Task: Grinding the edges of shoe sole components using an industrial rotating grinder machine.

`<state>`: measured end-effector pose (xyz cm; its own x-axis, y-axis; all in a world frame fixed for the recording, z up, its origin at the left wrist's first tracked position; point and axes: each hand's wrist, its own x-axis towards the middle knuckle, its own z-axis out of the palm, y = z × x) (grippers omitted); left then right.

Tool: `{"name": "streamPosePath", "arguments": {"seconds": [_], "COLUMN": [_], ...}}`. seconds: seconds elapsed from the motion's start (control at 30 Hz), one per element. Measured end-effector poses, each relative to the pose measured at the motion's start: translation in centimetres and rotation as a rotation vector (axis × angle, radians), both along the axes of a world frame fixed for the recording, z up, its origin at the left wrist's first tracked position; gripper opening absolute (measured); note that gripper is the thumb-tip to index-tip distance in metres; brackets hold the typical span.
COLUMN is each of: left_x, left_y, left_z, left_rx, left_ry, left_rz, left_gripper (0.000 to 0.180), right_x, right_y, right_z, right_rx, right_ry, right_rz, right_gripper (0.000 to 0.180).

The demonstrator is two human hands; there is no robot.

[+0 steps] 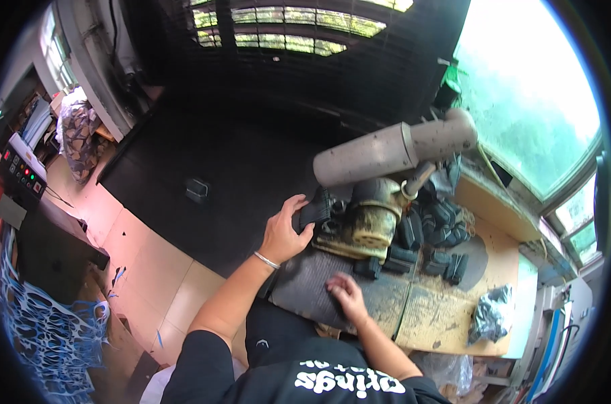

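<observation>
My left hand (pixel 288 229) is closed around a black ridged block (pixel 313 210), thumb on one side and fingers on the other. The block is right beside the left end of a dusty, yellowish bench machine (pixel 373 225); whether it touches the machine I cannot tell. Over a grey ridged sheet (pixel 312 286) at the bench's front edge is my right hand (pixel 347 296), its fingers loosely bent and nothing seen in them. Close to it, at the machine's base, are more black blocks (pixel 398 259).
A thick grey duct (pixel 366 156) passes above the machine. Several black pieces (pixel 443 225) lie on the wooden bench (pixel 427 316), with a dark plastic bag (pixel 492 313) at its right. A small block (pixel 197 190) lies on the black surface to the left. A control box (pixel 22 165) stands far left.
</observation>
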<state>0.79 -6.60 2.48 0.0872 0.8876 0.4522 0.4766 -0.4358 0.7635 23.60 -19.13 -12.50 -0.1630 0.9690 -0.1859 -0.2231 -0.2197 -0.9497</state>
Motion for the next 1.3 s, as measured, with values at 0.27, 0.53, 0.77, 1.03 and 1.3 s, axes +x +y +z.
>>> {"name": "streamPosePath", "arguments": {"seconds": [0.27, 0.53, 0.77, 1.03, 1.3], "left_x": [1.3, 2.8, 0.6, 2.8, 2.2], "left_y": [-5.3, -5.9, -7.8, -9.6, -9.3], "left_z": [-1.9, -8.3, -12.6, -15.1, -15.0], "left_rx": [-0.019, -0.059, -0.237, -0.167, -0.195], "left_ry": [0.669, 0.621, 0.41, 0.379, 0.537], "left_rz": [-0.313, -0.453, -0.584, -0.303, -0.293], "left_gripper": [0.054, 0.067, 0.072, 0.072, 0.075], "right_x": [-0.8, 0.3, 1.0, -1.3, -2.1], "right_y": [3.7, 4.0, 2.4, 1.4, 1.4], "right_z": [9.9, 2.8, 2.5, 0.8, 0.4], "right_rx": [0.715, 0.551, 0.606, 0.595, 0.536], "right_ry": [-0.821, -0.932, -0.786, -0.966, -0.925], "right_rz": [0.143, 0.25, 0.244, 0.177, 0.127], "right_gripper": [0.08, 0.055, 0.064, 0.081, 0.079]}}
